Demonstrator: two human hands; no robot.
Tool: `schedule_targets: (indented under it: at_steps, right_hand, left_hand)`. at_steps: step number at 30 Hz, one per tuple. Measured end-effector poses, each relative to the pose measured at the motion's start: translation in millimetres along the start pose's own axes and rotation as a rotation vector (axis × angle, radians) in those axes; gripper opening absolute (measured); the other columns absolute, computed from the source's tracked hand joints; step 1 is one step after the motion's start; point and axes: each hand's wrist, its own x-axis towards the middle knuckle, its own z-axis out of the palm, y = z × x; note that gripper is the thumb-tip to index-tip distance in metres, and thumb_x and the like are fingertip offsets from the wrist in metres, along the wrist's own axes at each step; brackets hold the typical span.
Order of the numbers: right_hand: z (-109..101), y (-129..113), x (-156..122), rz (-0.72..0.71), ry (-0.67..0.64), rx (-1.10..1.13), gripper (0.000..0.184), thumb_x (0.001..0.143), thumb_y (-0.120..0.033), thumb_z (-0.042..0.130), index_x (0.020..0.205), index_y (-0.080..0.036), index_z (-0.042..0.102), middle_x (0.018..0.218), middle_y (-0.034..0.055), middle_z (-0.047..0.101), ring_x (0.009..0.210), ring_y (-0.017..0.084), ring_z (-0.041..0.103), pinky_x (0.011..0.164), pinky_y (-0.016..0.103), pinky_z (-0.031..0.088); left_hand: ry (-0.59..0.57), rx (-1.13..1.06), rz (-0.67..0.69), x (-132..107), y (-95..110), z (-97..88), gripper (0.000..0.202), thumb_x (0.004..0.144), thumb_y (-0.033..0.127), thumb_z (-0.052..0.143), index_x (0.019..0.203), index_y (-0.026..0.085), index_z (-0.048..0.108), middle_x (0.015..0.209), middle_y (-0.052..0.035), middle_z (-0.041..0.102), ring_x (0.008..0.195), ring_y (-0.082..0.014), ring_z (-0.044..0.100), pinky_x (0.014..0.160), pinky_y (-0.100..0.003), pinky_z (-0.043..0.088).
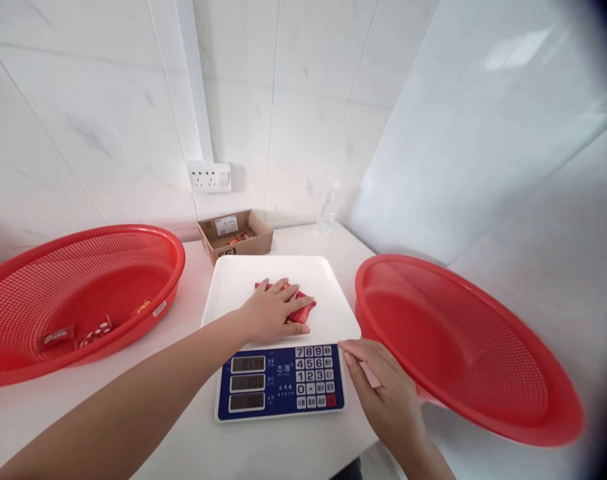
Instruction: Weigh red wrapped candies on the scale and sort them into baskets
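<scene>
My left hand [271, 315] lies palm down on the white pan [233, 287] of a digital scale. Its fingers are spread over red snack packets [302, 311], which it partly hides. Below the pan is the blue keypad panel [283, 393] with three small displays, whose digits are hard to read. At the panel's upper right corner is my right hand [383, 380], its thumb and index fingertips close together against the scale's edge. Whether anything sits between those fingertips cannot be made out.
A red mesh basket [158, 240] with a few small packets [94, 331] stands on the left. Another red basket [503, 427] is at the right. Behind the scale sits an open cardboard box [238, 250] holding some packets, near a wall socket [209, 178] and a clear object [328, 212].
</scene>
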Motion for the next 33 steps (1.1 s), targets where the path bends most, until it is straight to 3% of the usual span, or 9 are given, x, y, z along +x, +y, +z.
schedule_targets:
  at_steps: [5,12,17,21,27,33]
  right_hand:
    - [-2,-4,-6,0.007,-0.017,-0.01,0.019,0.087,-0.025,0.049,0.092,-0.028,0.067,0.087,0.0044,0.073,0.08,0.022,0.069,0.069,0.034,0.06]
    - [9,-5,18,0.005,-0.137,-0.073,0.027,0.089,-0.034,0.045,0.101,-0.026,0.067,0.1,0.0072,0.071,0.094,0.025,0.067,0.078,0.041,0.058]
    - [24,-8,52,0.103,-0.395,-0.121,0.038,0.09,-0.036,0.041,0.119,-0.021,0.062,0.123,0.0097,0.063,0.114,0.026,0.057,0.095,0.041,0.047]
    - [37,-11,69,0.154,-0.565,-0.134,0.045,0.086,-0.033,0.048,0.129,-0.021,0.055,0.13,0.0089,0.057,0.117,0.026,0.054,0.098,0.036,0.042]
    - [42,-11,77,0.11,-0.674,-0.173,0.044,0.081,-0.023,0.055,0.125,-0.022,0.057,0.124,0.0087,0.061,0.114,0.026,0.055,0.095,0.036,0.04]
    - [38,-5,80,0.092,-0.712,-0.056,0.035,0.084,-0.013,0.047,0.113,-0.023,0.063,0.124,0.0059,0.06,0.112,0.022,0.056,0.095,0.036,0.042]
  left_hand:
    - [0.037,-0.026,-0.042,-9,6,-1.8,0.069,0.084,0.068,0.035,0.142,0.031,0.034,0.149,-0.012,0.036,0.14,-0.036,0.023,0.109,-0.063,0.012]
    - [0.141,-0.117,-0.165,-36,9,-13.5,0.075,0.087,0.066,0.024,0.148,0.025,0.011,0.156,-0.0122,0.018,0.143,-0.0294,0.015,0.112,-0.057,0.015]
    - [0.171,-0.16,-0.267,-68,-1,-22.6,0.07,0.087,0.055,0.041,0.145,0.018,0.028,0.149,-0.0153,0.034,0.138,-0.0306,0.029,0.11,-0.05,0.027]
    - [0.16,-0.198,-0.276,-82,-7,-26.6,0.066,0.082,0.048,0.054,0.14,0.019,0.039,0.14,-0.0136,0.047,0.127,-0.0287,0.045,0.104,-0.042,0.039]
    - [0.116,-0.252,-0.206,-78,-4,-28.9,0.051,0.081,0.028,0.056,0.131,0.022,0.05,0.135,-0.0084,0.054,0.126,-0.024,0.047,0.106,-0.036,0.035]
    - [0.088,-0.29,-0.169,-73,-4,-30.5,0.045,0.085,0.024,0.048,0.129,0.028,0.051,0.139,-0.0023,0.051,0.124,-0.0215,0.048,0.105,-0.035,0.036]
